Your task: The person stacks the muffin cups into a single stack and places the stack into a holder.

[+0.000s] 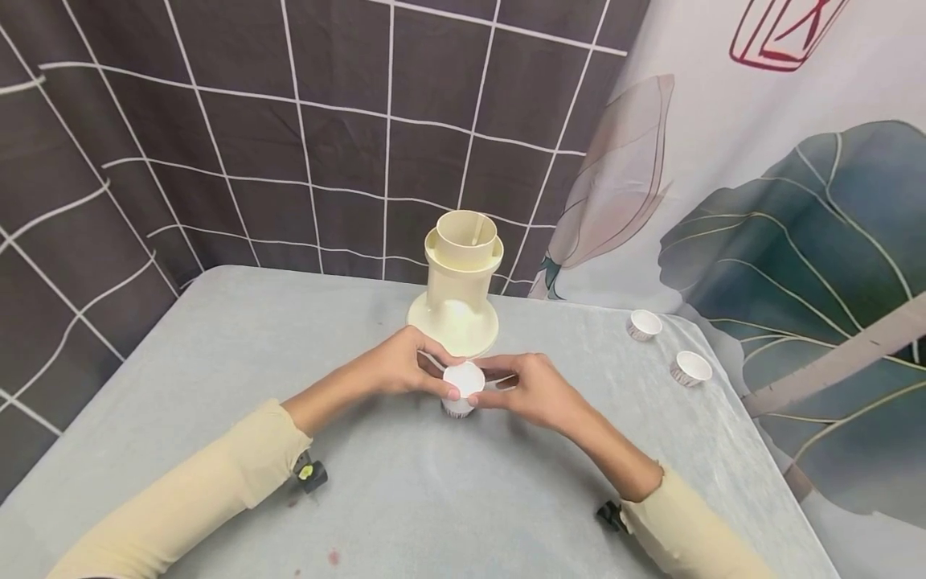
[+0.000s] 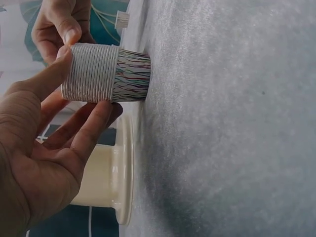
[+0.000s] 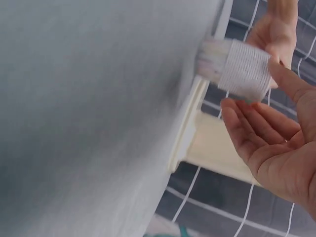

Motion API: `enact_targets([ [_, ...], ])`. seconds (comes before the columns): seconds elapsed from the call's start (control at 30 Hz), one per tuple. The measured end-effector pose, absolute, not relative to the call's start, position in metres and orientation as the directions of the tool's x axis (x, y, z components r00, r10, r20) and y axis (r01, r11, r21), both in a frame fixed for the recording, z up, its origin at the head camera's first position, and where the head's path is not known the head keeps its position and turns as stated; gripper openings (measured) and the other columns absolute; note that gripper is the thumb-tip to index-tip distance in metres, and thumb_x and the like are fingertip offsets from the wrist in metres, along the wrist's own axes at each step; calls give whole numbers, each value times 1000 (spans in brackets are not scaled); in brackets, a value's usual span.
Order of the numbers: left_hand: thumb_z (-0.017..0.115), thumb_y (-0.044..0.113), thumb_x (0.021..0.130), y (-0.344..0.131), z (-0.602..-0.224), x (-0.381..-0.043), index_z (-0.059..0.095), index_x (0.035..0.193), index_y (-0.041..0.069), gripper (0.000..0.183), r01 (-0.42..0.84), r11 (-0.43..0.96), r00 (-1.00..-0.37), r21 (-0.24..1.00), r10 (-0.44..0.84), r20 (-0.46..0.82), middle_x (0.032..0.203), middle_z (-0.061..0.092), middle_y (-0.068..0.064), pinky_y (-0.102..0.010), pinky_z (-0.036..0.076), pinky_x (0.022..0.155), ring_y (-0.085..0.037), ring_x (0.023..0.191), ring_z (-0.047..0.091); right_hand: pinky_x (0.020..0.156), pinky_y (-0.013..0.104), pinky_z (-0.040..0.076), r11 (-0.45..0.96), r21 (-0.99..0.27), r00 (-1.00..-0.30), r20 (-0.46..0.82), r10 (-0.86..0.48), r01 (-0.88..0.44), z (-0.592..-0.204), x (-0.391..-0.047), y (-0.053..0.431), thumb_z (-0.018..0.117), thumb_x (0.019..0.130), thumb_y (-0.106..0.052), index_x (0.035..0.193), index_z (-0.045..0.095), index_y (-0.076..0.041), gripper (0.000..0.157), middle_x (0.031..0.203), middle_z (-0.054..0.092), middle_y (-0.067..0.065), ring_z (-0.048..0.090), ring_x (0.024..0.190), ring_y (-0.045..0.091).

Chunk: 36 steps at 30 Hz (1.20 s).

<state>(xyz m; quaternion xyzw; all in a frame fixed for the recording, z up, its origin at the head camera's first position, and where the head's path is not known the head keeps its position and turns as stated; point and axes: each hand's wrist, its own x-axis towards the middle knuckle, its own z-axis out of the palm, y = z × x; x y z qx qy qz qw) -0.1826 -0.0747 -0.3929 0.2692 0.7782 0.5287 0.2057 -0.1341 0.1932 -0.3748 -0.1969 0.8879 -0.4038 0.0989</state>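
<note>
A stack of nested paper baking cups, white inside, stands upright on the table in front of a cream plastic holder. In the left wrist view the stack shows many close white rims above one patterned wall with thin coloured lines. My left hand grips it from the left, thumb at the top rim and fingers along the side. From the right, my right hand holds it between thumb and fingers at the upper rims; the right wrist view shows this hand with its thumb on the rim.
The cream holder, a round tube on a wide flat base, stands just behind the stack. Two single paper cups, a farther one and a nearer one, sit at the table's right edge. A dark gridded curtain hangs behind the table.
</note>
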Motion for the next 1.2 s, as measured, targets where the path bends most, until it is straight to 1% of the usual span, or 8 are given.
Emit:
enact_targets([
  [0.23,98,3,85,-73,-394,-182,84,122,-2,39,144,284,-782,948,620,-67,129,84,-16,-33,71,91,-30,104,87,98,48,71,681,-688,-948,30,-317,-249,-372,-143,237,90,97,-27,132,81,1,46,127,84,21,85,111,35],
  [0.37,97,3,85,-73,-394,-181,85,120,-2,37,120,283,-785,952,614,-83,132,83,-16,-33,71,91,-29,104,87,93,45,72,736,-641,-972,78,-221,-219,-368,-147,267,90,98,-24,132,80,3,44,126,84,23,85,109,38],
  [0.5,98,3,85,-73,-394,-181,85,120,-2,37,115,285,-785,952,613,-89,134,82,-15,-32,71,91,-28,104,87,88,35,70,810,-559,-984,128,-126,-176,-365,-149,302,89,99,-28,132,80,2,45,128,84,22,84,112,41],
  [0.6,98,4,85,-74,-394,-182,85,120,-1,38,118,286,-785,951,613,-87,133,82,-15,-32,71,91,-28,104,87,89,43,71,858,-494,-983,171,-62,-140,-364,-151,330,88,100,-30,133,79,4,48,130,82,25,82,114,46],
  [0.73,98,4,85,-74,-394,-182,85,120,-1,38,114,288,-788,951,609,-90,132,83,-14,-31,70,90,-28,103,87,94,64,65,901,-431,-985,171,30,-48,-364,-155,367,85,102,-31,137,75,8,54,134,77,33,77,121,53],
  [0.93,98,4,84,-75,-393,-181,86,120,-1,38,110,285,-790,952,607,-91,134,82,-14,-31,71,90,-30,104,87,104,76,56,924,-375,-988,93,121,78,-368,-160,412,76,106,-30,144,62,20,64,143,63,47,62,132,66],
  [1.07,98,3,84,-75,-393,-182,85,120,-2,38,114,282,-789,952,608,-86,133,82,-15,-31,71,90,-28,103,87,114,82,47,926,-337,-978,57,201,171,-373,-160,431,78,104,-27,146,55,24,70,148,54,51,51,139,71],
  [1.2,98,3,84,-75,-393,-182,85,120,-2,39,110,280,-789,954,608,-87,133,83,-15,-30,71,90,-28,103,87,120,83,41,917,-310,-965,-6,261,250,-375,-159,442,78,100,-27,146,49,26,76,150,48,54,44,141,74],
])
